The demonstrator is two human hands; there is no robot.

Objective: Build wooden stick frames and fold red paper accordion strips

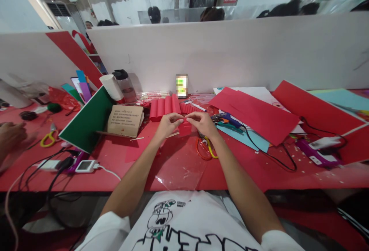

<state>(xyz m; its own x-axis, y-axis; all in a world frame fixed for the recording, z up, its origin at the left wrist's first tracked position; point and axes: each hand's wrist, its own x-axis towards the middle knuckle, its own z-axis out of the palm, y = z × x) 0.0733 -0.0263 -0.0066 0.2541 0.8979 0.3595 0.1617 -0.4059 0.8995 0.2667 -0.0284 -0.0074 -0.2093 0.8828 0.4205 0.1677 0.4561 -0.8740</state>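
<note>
Both my hands meet over the middle of the red table (259, 174). My left hand (168, 124) and my right hand (201, 122) each pinch the top edge of a small folded piece of red paper (185, 128), fingers closed on it. Just behind it stands a row of pleated red paper (165, 108). Red-and-yellow handled scissors (204, 148) lie beneath my right wrist. A blue glue gun (227, 119) rests to the right of my right hand. A clear plastic sheet (178, 168) lies in front of me.
A green board (86, 122) leans at left beside a brown card (125, 120), a white cup (112, 87) and a bottle (124, 84). A phone (182, 85) stands against the white partition. Large red sheets (253, 112) and cables lie right. Another person's hand (10, 137) is at far left.
</note>
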